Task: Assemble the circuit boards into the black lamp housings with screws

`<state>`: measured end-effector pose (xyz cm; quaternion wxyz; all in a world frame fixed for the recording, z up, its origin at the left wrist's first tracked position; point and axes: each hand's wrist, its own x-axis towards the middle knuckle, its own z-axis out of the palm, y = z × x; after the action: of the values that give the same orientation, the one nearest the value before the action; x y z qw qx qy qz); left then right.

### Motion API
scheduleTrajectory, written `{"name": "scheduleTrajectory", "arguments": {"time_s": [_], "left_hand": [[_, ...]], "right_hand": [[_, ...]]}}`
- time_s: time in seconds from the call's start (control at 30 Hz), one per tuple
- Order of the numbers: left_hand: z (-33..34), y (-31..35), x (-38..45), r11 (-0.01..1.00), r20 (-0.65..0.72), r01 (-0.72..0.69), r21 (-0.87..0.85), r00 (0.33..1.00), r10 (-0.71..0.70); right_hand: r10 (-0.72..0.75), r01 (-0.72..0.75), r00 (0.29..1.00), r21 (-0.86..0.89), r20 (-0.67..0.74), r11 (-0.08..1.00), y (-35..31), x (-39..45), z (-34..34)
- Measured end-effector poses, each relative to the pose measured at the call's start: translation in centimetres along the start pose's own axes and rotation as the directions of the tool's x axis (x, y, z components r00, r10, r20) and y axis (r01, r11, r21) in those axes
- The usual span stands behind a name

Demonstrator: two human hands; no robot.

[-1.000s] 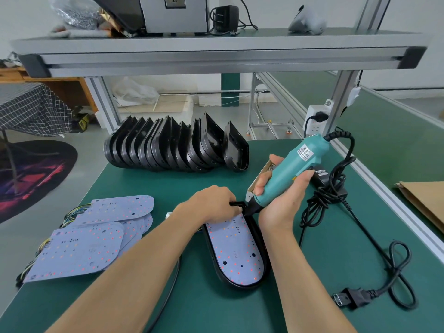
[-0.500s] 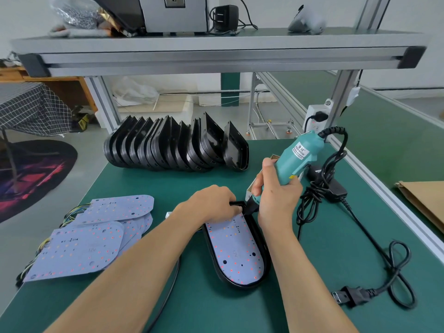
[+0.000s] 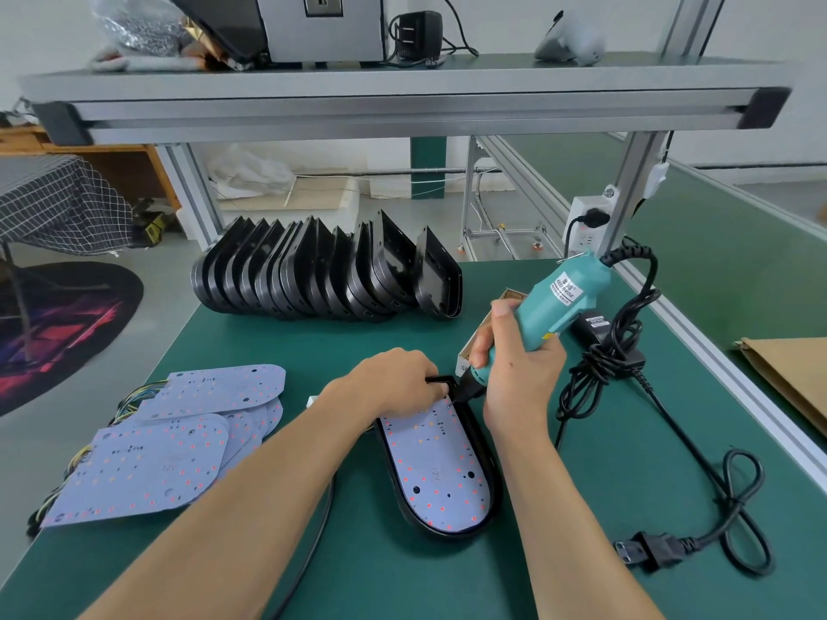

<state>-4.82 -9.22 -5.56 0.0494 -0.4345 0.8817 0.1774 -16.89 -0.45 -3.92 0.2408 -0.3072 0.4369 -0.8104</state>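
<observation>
Teal plastic electric screwdriver (image 3: pixel 555 304), gripped by the right hand (image 3: pixel 519 373), has been raised steeper at centre frame; its tip is hidden beside the left hand (image 3: pixel 394 382), curled on the black oval lamp housing (image 3: pixel 485 467).

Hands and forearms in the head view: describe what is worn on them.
Nothing is worn that shows. The left hand and right hand are bare: no gloves, and no rings or watch visible. Both forearms are uncovered from the wrists to the bottom edge of the picture, with no sleeve, strap or cable on them.

Bright, even daylight; wide-angle edge distortion
</observation>
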Motion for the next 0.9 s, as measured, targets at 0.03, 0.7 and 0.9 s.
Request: {"name": "scheduleTrajectory", "arguments": {"time_s": [0.03,0.7,0.9], "left_hand": [[-0.04,-0.05,0.01,1.0,0.012,-0.002,-0.015,1.0,0.002],[-0.13,0.14,0.03,0.999,-0.017,-0.007,0.033,1.0,0.008],[-0.25,-0.4,0.13,0.996,0.063,0.015,-0.084,0.998,-0.01]], "right_hand": [[0.004,-0.004,1.0,0.009,-0.002,1.0,-0.05,-0.03,-0.03],[0.008,-0.008,1.0,0.035,-0.004,0.999,0.05,-0.18,-0.09],[0.007,-0.006,1.0,0.065,-0.011,0.998,0.32,-0.19,-0.53]]}}
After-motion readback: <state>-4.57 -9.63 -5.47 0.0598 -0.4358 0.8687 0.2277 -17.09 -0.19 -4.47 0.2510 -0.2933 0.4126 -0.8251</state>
